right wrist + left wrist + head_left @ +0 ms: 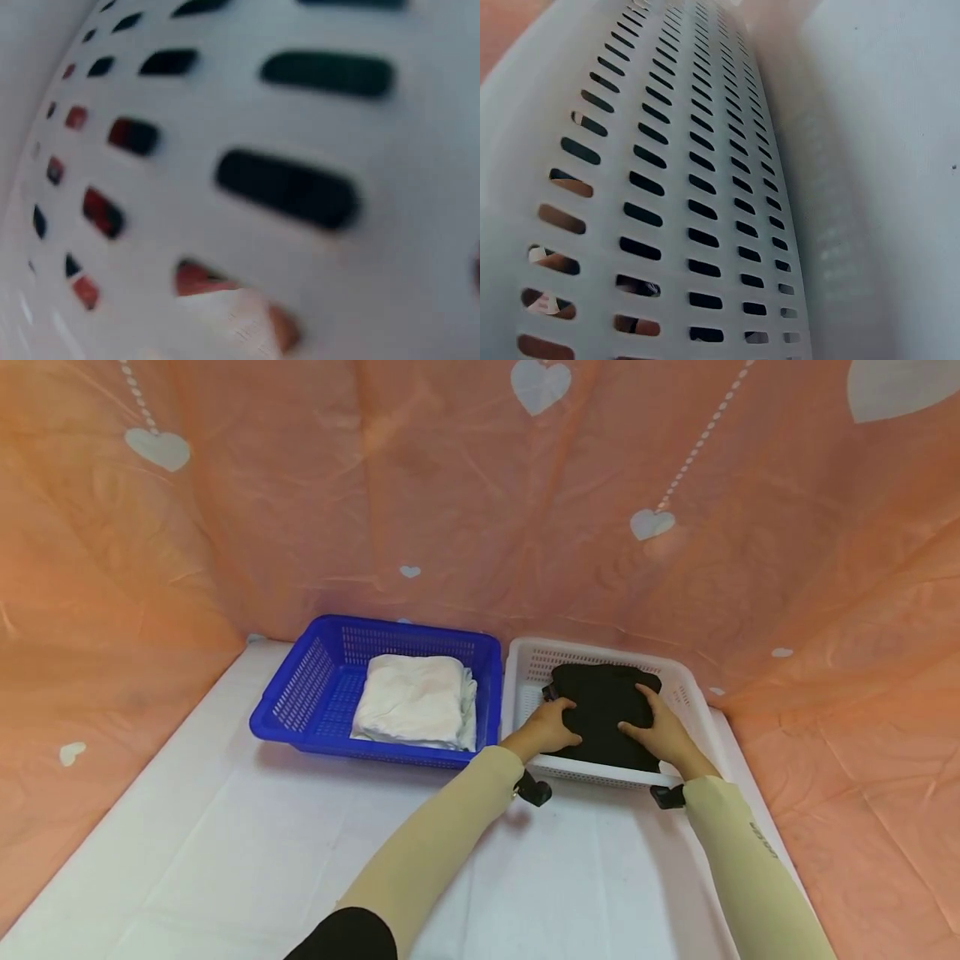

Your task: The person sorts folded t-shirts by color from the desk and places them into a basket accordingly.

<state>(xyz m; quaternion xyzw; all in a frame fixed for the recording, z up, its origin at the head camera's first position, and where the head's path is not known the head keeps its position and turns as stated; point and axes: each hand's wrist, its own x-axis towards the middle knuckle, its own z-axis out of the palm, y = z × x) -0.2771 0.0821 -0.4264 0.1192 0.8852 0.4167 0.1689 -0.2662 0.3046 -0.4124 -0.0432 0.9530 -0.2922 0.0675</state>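
A folded black cloth (603, 714) lies within the white basket (697, 710), its near edge close to the front rim. My left hand (546, 728) holds the cloth at its left side, the thumb on top. On the opposite side my right hand (663, 731) grips it, thumb laid on the upper face. Part of the fingers of both hands are hidden by the cloth and the basket. Both wrist views look at the slotted basket wall (679, 187) from outside; skin and a small white label show through the slots.
To the left stands a blue basket (300, 693) with a folded white cloth (412, 697) in it. Both baskets sit side by side on a white table cover (247, 843). Behind and on both sides hangs an orange sheet (465, 510) with pale hearts.
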